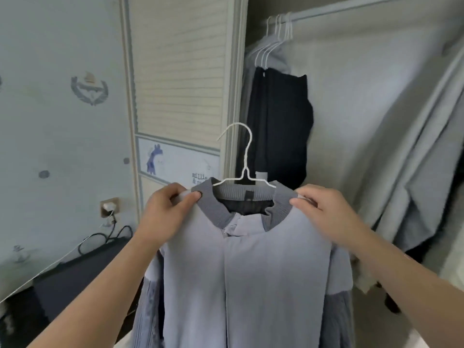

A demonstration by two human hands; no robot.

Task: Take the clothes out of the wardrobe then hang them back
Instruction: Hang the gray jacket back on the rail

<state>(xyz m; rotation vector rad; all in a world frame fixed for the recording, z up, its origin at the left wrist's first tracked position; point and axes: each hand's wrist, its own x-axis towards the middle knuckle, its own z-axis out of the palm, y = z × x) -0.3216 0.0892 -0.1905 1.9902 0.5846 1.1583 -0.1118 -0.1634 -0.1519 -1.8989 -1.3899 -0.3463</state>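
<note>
A pale blue-grey jacket [251,272] with a dark grey ribbed collar hangs on a white wire hanger [244,159], held up in front of the open wardrobe. My left hand [168,209] pinches the jacket's left shoulder next to the collar. At the right shoulder, my right hand [324,212] pinches the fabric the same way. The hanger's hook points up and left, free of the rail [351,8]. On the rail's left end hang a black garment [278,126] and several white hangers [278,38] with pale clothes.
A slatted wardrobe door [180,71] stands left of the opening. A grey curtain-like fabric [414,146] fills the right side. Low on the left sit a dark box [82,275], cables and a wall socket [109,205].
</note>
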